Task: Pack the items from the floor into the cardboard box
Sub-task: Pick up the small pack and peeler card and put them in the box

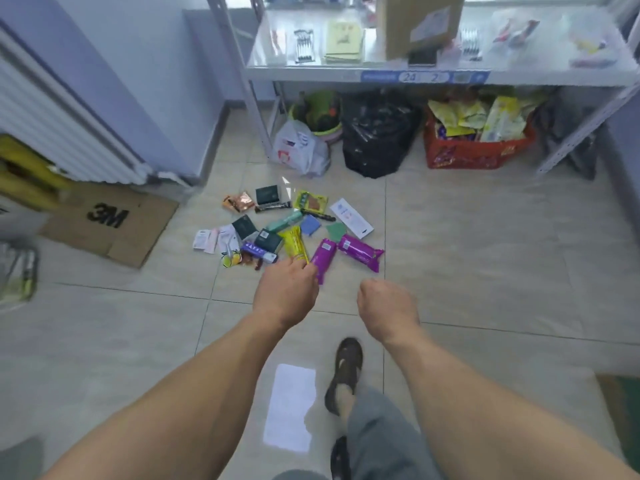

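Pale floor tiles [485, 258] carry a loose scatter of small packets in front of a grey metal shelf unit [381, 76]. On the shelf stands a cardboard box [419, 22] with a label on its side. Among the scatter lie a yellow snack bar [294, 243], two purple wrapped packs [324, 256] [362, 252] side by side, a white sachet [350, 217], a green tube box [284, 221] and a dark square box [267, 194]. The left hand [286, 292] reaches over the near edge of the pile, fingers curled loosely by the yellow bar's lower end; whether it touches the bar cannot be told. The right hand [382, 303] hangs above bare tile, fingers curled in and holding nothing. Under the shelf sit a black bin bag [375, 136], a white carrier bag [298, 147] and a red box of snacks [478, 147]. A flattened 3M carton [107, 220] lies at left.
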